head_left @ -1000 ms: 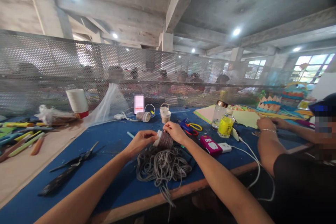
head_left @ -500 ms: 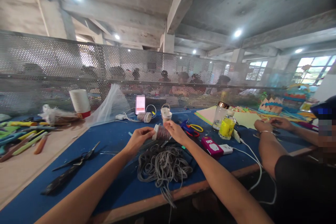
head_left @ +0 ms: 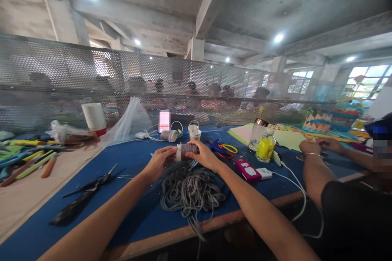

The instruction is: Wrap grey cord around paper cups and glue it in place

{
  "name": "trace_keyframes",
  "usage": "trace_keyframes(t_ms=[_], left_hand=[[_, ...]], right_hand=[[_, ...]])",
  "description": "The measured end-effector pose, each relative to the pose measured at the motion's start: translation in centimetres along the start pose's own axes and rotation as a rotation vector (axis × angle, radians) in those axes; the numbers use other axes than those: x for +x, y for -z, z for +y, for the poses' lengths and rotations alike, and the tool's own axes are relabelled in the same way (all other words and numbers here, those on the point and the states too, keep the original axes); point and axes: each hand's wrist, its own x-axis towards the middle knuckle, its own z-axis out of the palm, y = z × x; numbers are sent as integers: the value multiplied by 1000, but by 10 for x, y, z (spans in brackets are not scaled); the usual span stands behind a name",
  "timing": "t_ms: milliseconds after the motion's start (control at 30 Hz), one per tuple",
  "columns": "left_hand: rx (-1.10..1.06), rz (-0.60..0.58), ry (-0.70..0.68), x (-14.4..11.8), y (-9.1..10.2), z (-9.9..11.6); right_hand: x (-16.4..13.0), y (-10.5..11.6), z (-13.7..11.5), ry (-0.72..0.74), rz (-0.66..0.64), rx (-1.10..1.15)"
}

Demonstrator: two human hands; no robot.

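A paper cup wrapped in grey-brown cord (head_left: 187, 150) lies sideways between my hands, its white rim to the left. My right hand (head_left: 202, 155) grips the wrapped side, thumb in front and fingers over the top. At the rim end, my left hand (head_left: 163, 159) has its fingers closed against the cup. Just below them, a loose heap of grey cord (head_left: 192, 191) spreads over the blue table covering and hangs past the front edge. Behind stand a small white cup with a hoop handle (head_left: 194, 131) and a second cord-wrapped cup (head_left: 169, 136) lying on its side.
Black scissors (head_left: 87, 195) lie at left, near tools (head_left: 33, 161) and stacked paper cups (head_left: 93, 118). A lit phone (head_left: 164, 121) stands behind. Rightward are blue-and-yellow scissors (head_left: 223, 149), a magenta box (head_left: 247, 170), a yellow bottle (head_left: 265, 149), a glass jar (head_left: 255, 134) and a co-worker's hands (head_left: 309, 147).
The wrapped cup has shifted slightly left and turned a little. My right hand has moved from its far end to a fuller grip on its side; my left fingers remain at the rim.
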Motion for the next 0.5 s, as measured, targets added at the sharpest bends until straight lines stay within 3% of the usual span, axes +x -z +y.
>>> trace_keyframes(t_ms=[200, 500], left_hand=[[-36, -23, 23, -1, 0, -1], [325, -67, -108, -4, -8, -2]], right_hand=[[0, -1, 0, 46, 37, 4], [2, -1, -7, 98, 76, 37]])
